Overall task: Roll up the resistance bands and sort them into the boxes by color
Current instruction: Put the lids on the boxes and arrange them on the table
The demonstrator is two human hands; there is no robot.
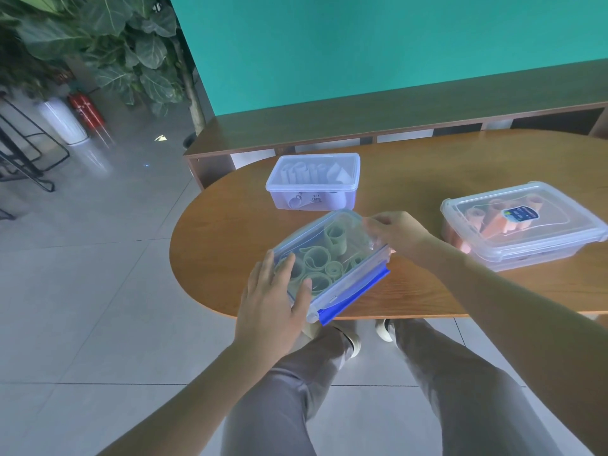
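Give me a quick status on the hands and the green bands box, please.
Left hand flat on lid, right hand gripping its far corner. Green bands rolled inside the box. Nothing in the way.

Three lidded boxes are seen on one worktop (427, 166): green-band box (332, 261); white-band box (312, 181); orange-band box (523, 225); two hands are counted.

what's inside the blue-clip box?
Rolled green resistance bands, seen through the clear lid of the blue-clip box. The left hand covers the near-left corner's contents.
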